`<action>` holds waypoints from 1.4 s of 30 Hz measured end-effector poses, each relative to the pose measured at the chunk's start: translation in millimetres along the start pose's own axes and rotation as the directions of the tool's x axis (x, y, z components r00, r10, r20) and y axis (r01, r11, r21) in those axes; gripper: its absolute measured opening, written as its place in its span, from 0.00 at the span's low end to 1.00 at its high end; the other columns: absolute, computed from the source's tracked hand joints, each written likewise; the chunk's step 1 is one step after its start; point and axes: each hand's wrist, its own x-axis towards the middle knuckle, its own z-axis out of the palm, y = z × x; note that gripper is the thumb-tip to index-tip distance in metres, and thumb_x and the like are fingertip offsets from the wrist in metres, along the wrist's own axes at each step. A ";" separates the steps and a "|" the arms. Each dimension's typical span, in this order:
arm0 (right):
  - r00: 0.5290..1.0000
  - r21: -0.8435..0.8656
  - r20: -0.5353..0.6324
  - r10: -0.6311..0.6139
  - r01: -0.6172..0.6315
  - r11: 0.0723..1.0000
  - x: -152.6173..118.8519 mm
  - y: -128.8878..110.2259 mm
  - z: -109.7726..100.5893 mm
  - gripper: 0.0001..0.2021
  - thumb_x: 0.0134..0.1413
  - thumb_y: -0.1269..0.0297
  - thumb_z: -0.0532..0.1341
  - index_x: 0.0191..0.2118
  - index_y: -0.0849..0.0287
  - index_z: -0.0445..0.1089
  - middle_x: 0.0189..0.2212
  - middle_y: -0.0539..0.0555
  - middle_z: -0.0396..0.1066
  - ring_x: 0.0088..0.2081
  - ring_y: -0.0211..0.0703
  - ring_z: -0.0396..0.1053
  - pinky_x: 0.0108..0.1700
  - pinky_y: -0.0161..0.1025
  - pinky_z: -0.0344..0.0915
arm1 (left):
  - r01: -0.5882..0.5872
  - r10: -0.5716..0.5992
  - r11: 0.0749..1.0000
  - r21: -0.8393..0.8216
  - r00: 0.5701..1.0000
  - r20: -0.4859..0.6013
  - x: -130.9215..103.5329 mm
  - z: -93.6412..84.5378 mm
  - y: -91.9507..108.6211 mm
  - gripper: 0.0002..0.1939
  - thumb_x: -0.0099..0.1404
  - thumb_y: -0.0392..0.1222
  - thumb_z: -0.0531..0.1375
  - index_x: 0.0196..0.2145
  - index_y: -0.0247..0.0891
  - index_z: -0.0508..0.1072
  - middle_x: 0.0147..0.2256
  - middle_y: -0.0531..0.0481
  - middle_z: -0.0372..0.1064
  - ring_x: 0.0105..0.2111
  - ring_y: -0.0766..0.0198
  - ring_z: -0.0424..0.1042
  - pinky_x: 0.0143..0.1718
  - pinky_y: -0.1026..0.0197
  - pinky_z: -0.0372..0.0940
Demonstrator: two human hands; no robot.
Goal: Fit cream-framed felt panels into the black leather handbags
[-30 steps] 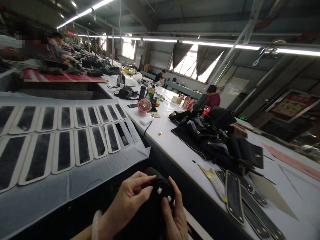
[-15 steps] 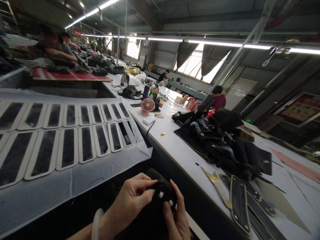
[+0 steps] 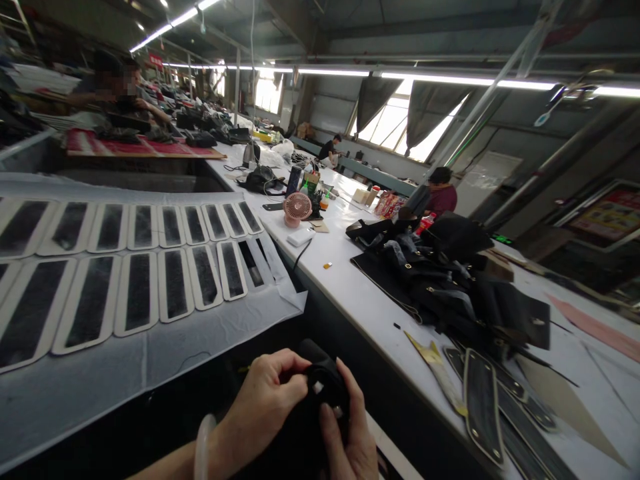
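Observation:
Between my hands, low in the middle of the head view, is a dark black piece [image 3: 327,368] with a rounded edge and two small white spots. Its exact kind is hard to make out against the dark below. My left hand [image 3: 267,393], with a pale bracelet at the wrist, pinches the left side of this piece between thumb and forefinger. My right hand [image 3: 350,427] wraps round its right side, thumb in front near the lower white spot and fingers behind.
To the left, a grey sheet [image 3: 165,353] bears rows of black strips with pale borders [image 3: 135,293]. On the white table [image 3: 350,313] stand a pink fan [image 3: 297,208], a pile of black bags [image 3: 440,273] and black straps [image 3: 483,400]. Co-workers sit farther back.
My left hand's fingers have closed in more tightly at the piece's edge. Both hands and the piece have shifted very slightly; the view has moved a little.

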 end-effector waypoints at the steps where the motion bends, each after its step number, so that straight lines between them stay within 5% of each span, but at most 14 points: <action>1: 1.000 -0.008 0.013 0.001 -0.001 1.000 0.5 -1.7 -1.6 0.27 0.60 0.46 0.55 0.62 0.49 0.58 0.54 0.52 0.68 0.55 0.51 0.66 0.56 0.41 0.62 | 0.010 -0.010 1.000 -0.017 1.000 -0.003 0.0 1.0 -0.5 0.10 0.58 0.41 0.58 0.32 0.33 0.78 0.27 0.50 0.73 0.27 0.64 0.66 0.29 0.64 0.60; 10: 0.997 0.029 0.061 0.050 -0.051 0.998 11.3 -14.2 -12.1 0.30 0.59 0.47 0.57 0.62 0.55 0.58 0.49 0.57 0.72 0.49 0.54 0.70 0.44 0.41 0.71 | 0.092 -0.047 0.963 -0.255 0.983 0.179 0.3 -8.3 1.9 0.15 0.57 0.45 0.64 0.38 0.31 0.79 0.33 0.43 0.76 0.32 0.60 0.71 0.34 0.62 0.63; 17: 0.992 -0.067 0.127 0.008 0.001 0.998 18.7 -24.0 -14.6 0.28 0.58 0.47 0.57 0.60 0.55 0.61 0.46 0.54 0.73 0.43 0.50 0.73 0.45 0.39 0.69 | 0.071 -0.070 0.971 -0.229 0.997 0.014 4.6 0.5 -3.5 0.10 0.55 0.42 0.61 0.31 0.33 0.77 0.25 0.47 0.73 0.24 0.65 0.67 0.26 0.64 0.60; 22: 0.997 -0.058 0.051 -0.065 0.068 0.996 20.3 -22.0 -8.7 0.27 0.56 0.49 0.60 0.59 0.55 0.64 0.42 0.55 0.75 0.37 0.50 0.75 0.37 0.39 0.73 | 0.022 -0.039 0.946 -0.322 0.998 -0.046 -3.5 4.8 -12.6 0.18 0.62 0.50 0.60 0.45 0.38 0.76 0.32 0.48 0.72 0.31 0.62 0.70 0.32 0.63 0.65; 29: 0.958 -0.100 -0.199 -0.207 0.190 0.977 8.0 -1.4 14.6 0.21 0.60 0.58 0.60 0.58 0.53 0.65 0.51 0.53 0.71 0.50 0.47 0.70 0.52 0.37 0.68 | -0.241 0.236 0.967 -0.081 0.969 -0.072 -6.4 0.4 -39.8 0.21 0.64 0.51 0.60 0.54 0.50 0.71 0.53 0.51 0.65 0.54 0.58 0.64 0.55 0.64 0.61; 33: 0.947 -0.114 -0.208 -0.244 0.224 0.968 6.5 2.0 16.5 0.19 0.61 0.59 0.59 0.57 0.53 0.67 0.53 0.52 0.69 0.54 0.46 0.67 0.54 0.35 0.66 | -0.183 0.182 0.981 -0.071 0.983 -0.020 -5.8 1.7 -41.6 0.24 0.67 0.53 0.56 0.59 0.52 0.64 0.61 0.55 0.60 0.62 0.58 0.55 0.65 0.56 0.48; 42: 0.985 -0.057 -0.147 -0.087 0.080 0.995 6.5 -7.9 2.8 0.22 0.60 0.52 0.59 0.58 0.52 0.66 0.53 0.54 0.69 0.52 0.49 0.69 0.56 0.41 0.65 | -0.174 0.174 0.984 -0.043 0.985 -0.002 -13.9 7.0 -26.8 0.23 0.68 0.52 0.53 0.59 0.51 0.64 0.59 0.56 0.62 0.61 0.57 0.58 0.65 0.53 0.49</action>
